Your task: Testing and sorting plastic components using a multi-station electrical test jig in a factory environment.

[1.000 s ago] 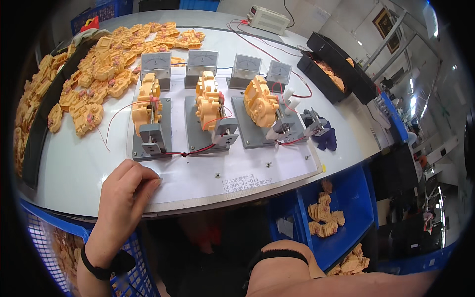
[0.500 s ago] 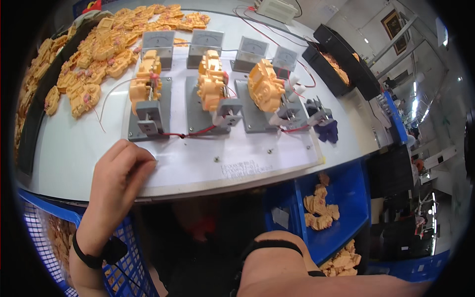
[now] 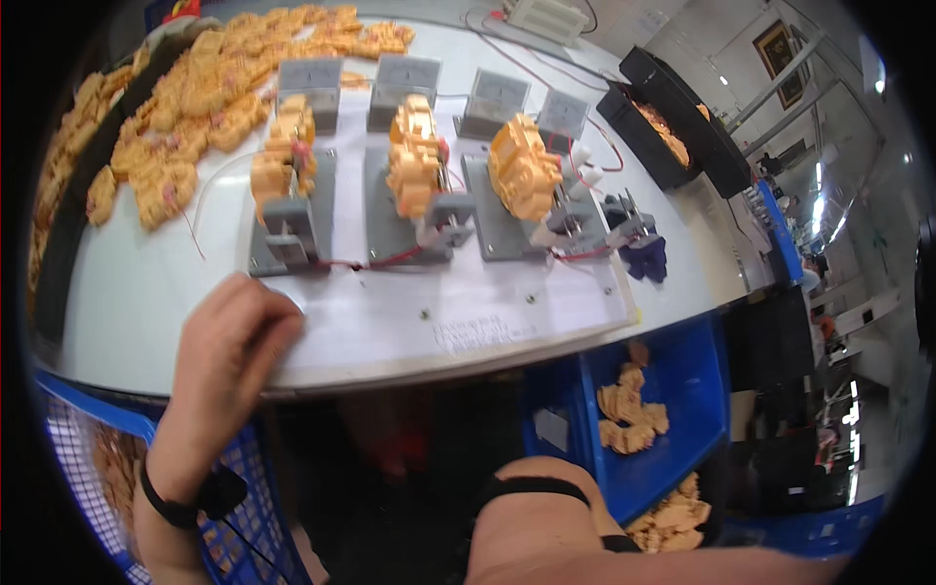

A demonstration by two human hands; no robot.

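My left hand rests by the front edge of the white table, its fingers curled in and thumb pressed near them. What they hold, if anything, is hidden. Just beyond it, an orange-yellow plastic gear housing sits on the left grey test stand. Two similar stands to its right carry a middle housing and a right housing. Red wires link the stands. My right hand shows only in part beyond a black wrist strap at the lower edge; its fingers are out of sight.
Several analog panel meters stand behind the housings. A heap of housings covers the far left table. Blue bins with more housings are below at right, and a blue basket at lower left. A black tray lies far right.
My left hand has shifted very slightly left, its fingers still curled. The view has moved a little; the housings stay on their stands.
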